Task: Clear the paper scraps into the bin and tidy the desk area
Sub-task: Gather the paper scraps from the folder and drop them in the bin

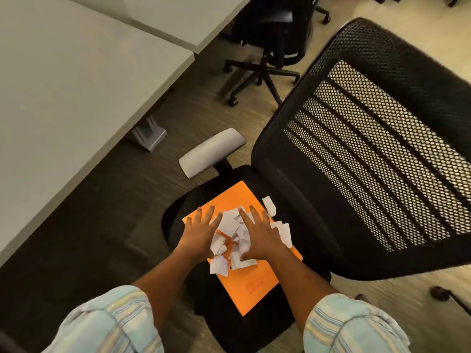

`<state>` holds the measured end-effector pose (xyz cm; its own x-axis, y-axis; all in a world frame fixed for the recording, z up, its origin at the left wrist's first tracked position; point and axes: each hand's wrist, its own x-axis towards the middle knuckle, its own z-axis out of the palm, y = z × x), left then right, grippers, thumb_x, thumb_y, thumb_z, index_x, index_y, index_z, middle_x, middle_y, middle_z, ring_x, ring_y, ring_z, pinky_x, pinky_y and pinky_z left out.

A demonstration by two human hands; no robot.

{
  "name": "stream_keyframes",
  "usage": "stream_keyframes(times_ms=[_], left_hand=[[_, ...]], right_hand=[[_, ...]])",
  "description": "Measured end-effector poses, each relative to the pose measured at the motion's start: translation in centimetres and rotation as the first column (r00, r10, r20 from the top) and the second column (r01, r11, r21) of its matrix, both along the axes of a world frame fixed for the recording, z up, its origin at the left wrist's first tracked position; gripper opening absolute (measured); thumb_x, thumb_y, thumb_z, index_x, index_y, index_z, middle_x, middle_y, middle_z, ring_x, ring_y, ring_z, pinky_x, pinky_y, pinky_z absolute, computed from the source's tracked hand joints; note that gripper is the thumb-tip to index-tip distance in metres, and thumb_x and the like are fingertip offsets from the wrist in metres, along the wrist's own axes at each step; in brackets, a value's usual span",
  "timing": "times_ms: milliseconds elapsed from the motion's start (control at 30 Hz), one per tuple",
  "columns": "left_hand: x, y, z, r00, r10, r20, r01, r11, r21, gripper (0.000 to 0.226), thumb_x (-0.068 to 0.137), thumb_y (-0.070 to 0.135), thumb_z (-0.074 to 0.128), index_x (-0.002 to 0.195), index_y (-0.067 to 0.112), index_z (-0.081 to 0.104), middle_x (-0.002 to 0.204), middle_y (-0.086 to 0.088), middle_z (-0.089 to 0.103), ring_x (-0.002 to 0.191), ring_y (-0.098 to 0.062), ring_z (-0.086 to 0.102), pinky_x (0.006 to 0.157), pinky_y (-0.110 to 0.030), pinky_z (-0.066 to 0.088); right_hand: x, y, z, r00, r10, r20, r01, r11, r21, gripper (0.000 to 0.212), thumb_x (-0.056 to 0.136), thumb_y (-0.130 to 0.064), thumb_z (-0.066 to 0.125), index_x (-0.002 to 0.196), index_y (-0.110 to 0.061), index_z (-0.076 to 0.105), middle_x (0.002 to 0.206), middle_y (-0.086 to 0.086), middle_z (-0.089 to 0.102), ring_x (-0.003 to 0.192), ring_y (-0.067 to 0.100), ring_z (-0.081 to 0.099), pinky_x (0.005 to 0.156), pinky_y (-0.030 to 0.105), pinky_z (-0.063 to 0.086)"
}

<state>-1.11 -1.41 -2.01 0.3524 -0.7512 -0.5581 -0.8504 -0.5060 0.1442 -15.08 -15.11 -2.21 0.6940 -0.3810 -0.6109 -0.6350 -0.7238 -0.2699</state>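
Observation:
A heap of torn white paper scraps (233,238) lies on an orange folder (251,284), which rests on the black seat of an office chair (254,324). My left hand (200,233) presses flat on the left side of the heap, fingers spread. My right hand (260,236) lies flat on its right side, fingers spread too. The scraps bunch up between the two palms. One scrap (269,205) sits apart near the folder's far corner, and a few more (284,231) poke out beyond my right hand. No bin is in view.
The chair's black mesh backrest (382,149) rises at the right, and its grey armrest (212,152) sticks out to the left. A pale grey desk (71,85) fills the left side, with its metal foot (149,132) on the floor. A second black swivel chair (267,47) stands farther back.

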Motion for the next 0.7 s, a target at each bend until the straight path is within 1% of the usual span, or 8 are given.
stream_keyframes(times_ms=[100,200,333,433,500,533,633,700], left_hand=[[-1.0,-1.0,-2.2,0.998,0.045,-0.035,-0.042,0.995,0.09,0.132,0.06,0.028,0.087,0.147,0.033,-0.013,0.159,-0.004,-0.019,0.144,-0.046,-0.006,0.11,-0.066,0.02],[-1.6,-1.3,-4.5,0.992,0.118,-0.034,-0.112,0.984,0.141,0.135,0.061,0.024,0.087,0.144,0.036,-0.019,0.158,-0.003,-0.023,0.143,-0.048,-0.003,0.109,-0.065,0.027],[-2.0,-0.8,-7.4,0.991,0.131,-0.018,-0.128,0.985,0.119,0.128,0.069,0.021,0.082,0.144,0.035,-0.02,0.158,-0.005,-0.02,0.142,-0.044,0.012,0.104,-0.058,0.036],[-1.9,-0.6,-9.2,0.994,0.113,-0.001,-0.112,0.993,0.037,0.117,0.074,0.021,0.077,0.145,0.036,-0.015,0.159,-0.01,-0.013,0.133,-0.037,0.03,0.094,-0.048,0.047],[-1.9,-0.6,-10.1,0.994,0.105,-0.02,-0.105,0.994,-0.024,0.112,0.077,0.016,0.074,0.145,0.039,-0.013,0.16,-0.012,-0.008,0.125,-0.037,0.038,0.086,-0.044,0.051],[-1.8,-0.6,-10.5,0.994,0.104,-0.042,-0.106,0.993,-0.042,0.11,0.078,0.013,0.072,0.145,0.039,-0.01,0.16,-0.013,-0.006,0.124,-0.038,0.039,0.084,-0.044,0.05],[-1.8,-0.8,-11.1,0.985,0.129,-0.117,-0.139,0.987,-0.085,0.097,0.082,0.005,0.066,0.147,0.038,0.001,0.159,-0.015,0.004,0.129,-0.039,0.035,0.094,-0.045,0.045],[-1.9,-0.8,-11.1,0.98,0.137,-0.146,-0.151,0.984,-0.09,0.081,0.086,0.007,0.06,0.147,0.032,0.013,0.154,-0.017,0.018,0.13,-0.037,0.033,0.098,-0.043,0.044]], right_hand=[[0.1,0.3,-2.7,0.998,0.056,-0.031,-0.056,0.998,0.013,0.137,0.058,-0.049,0.086,0.143,-0.039,-0.022,0.155,-0.004,-0.029,0.143,0.034,-0.023,0.107,0.069,0.017],[0.7,0.4,-4.9,0.996,0.077,-0.041,-0.076,0.997,0.008,0.14,0.058,-0.045,0.087,0.141,-0.041,-0.025,0.154,-0.003,-0.033,0.141,0.034,-0.027,0.108,0.069,0.018],[1.4,0.5,-7.2,0.993,0.103,-0.055,-0.105,0.994,-0.029,0.139,0.059,-0.044,0.087,0.141,-0.04,-0.026,0.154,-0.001,-0.032,0.14,0.038,-0.026,0.107,0.065,0.028],[1.8,0.6,-8.7,0.997,0.071,-0.016,-0.072,0.997,-0.03,0.135,0.062,-0.037,0.086,0.142,-0.042,-0.022,0.157,-0.001,-0.026,0.142,0.039,-0.02,0.104,0.062,0.033],[1.9,0.7,-9.5,0.999,0.034,0.003,-0.034,0.999,-0.002,0.126,0.069,-0.027,0.084,0.144,-0.044,-0.016,0.159,-0.001,-0.019,0.144,0.039,-0.012,0.103,0.059,0.038],[1.8,0.8,-9.7,1.0,0.024,-0.004,-0.024,1.0,0.008,0.119,0.073,-0.022,0.081,0.145,-0.044,-0.012,0.16,0.0,-0.016,0.145,0.039,-0.008,0.103,0.058,0.039],[1.8,1.2,-10.4,0.999,-0.042,0.034,0.042,0.999,0.014,0.094,0.088,-0.009,0.064,0.147,-0.042,0.0,0.161,0.001,-0.005,0.146,0.036,0.001,0.105,0.052,0.038],[1.7,1.2,-10.7,0.996,-0.044,0.072,0.045,0.999,-0.005,0.074,0.092,-0.007,0.056,0.148,-0.034,0.015,0.161,0.003,0.005,0.144,0.033,0.011,0.104,0.048,0.038]])
